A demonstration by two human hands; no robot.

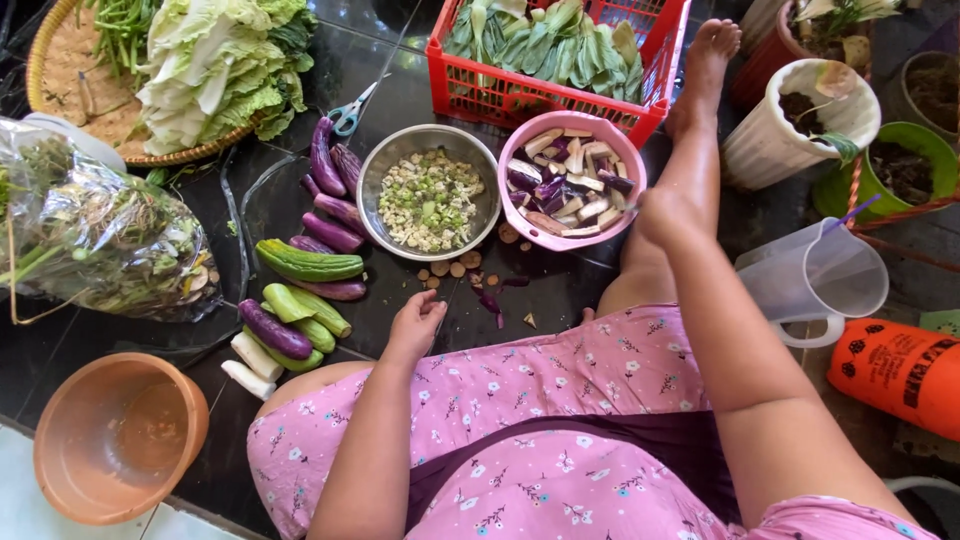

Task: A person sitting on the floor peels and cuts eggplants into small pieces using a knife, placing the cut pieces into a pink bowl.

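Far out past the left hand (415, 325) sits a bulging clear plastic bag (100, 235) stuffed with greens and scraps. Beyond the right hand (665, 215), lower right, lies an orange package (895, 370) carrying black print.

- The steel bowl (429, 192) sat on the floor with the bowl of cut eggplant (571, 180) touching its right side.
- Behind both stood the crate (556, 100) holding leafy greens (545, 40).
- Whole eggplants (330, 180) and gourds (308, 262) lay left of the steel bowl.
- The left hand (415, 325) hovered before the steel bowl.
- The right hand (655, 215) was at the cut-eggplant bowl's right rim, perhaps touching it.
- A jug (815, 275) stood right of that arm.
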